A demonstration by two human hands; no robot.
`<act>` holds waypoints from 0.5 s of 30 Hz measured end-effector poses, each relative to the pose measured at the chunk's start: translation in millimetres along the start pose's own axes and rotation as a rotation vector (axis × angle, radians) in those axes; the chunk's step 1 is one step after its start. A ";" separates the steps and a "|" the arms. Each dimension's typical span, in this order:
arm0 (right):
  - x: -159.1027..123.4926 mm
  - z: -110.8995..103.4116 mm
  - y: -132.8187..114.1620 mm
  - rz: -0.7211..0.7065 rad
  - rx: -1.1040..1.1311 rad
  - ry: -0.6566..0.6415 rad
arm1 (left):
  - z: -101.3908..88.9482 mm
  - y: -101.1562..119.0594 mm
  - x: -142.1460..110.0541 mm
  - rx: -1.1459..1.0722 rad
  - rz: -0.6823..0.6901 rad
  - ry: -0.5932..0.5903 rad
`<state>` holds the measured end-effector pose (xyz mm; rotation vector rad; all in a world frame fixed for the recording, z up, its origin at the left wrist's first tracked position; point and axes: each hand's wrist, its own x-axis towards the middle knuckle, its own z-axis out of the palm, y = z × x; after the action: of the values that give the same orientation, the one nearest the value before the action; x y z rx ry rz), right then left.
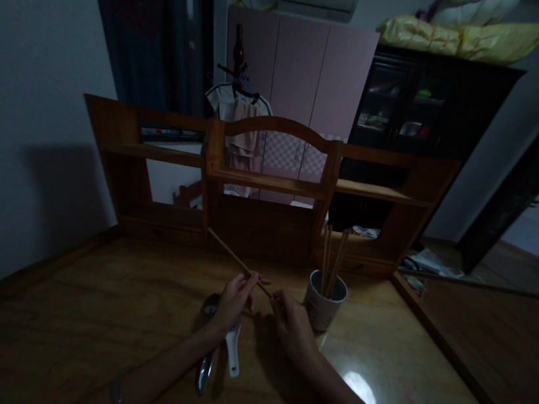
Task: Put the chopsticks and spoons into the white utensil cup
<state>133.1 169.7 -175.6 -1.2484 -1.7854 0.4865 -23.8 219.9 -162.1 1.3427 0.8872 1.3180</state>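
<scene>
Both my hands hold one thin wooden chopstick (230, 254) over the wooden desk (84, 323). My left hand (235, 298) pinches it near the middle, and its long end points up and to the left. My right hand (290, 317) is closed on the chopstick's near end, just left of a white cup (323, 305) with several more chopsticks (331, 262) standing in it. A metal spoon (206, 353) and a white ceramic spoon (233, 350) lie on the desk beneath my left wrist.
A wooden shelf unit (272, 182) stands along the desk's back edge. Behind it are a pink wardrobe (311, 75), hanging clothes (241, 119) and a dark glass cabinet (411, 108). A second wooden surface (490, 337) adjoins on the right.
</scene>
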 end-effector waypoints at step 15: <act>-0.9 0.3 -1.2 0.001 -0.006 -0.006 | -1.4 -14.7 -2.0 0.076 -0.040 0.071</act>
<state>132.3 168.5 -175.3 -1.2527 -1.7922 0.4861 -23.4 221.4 -176.9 1.3364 1.0166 1.3196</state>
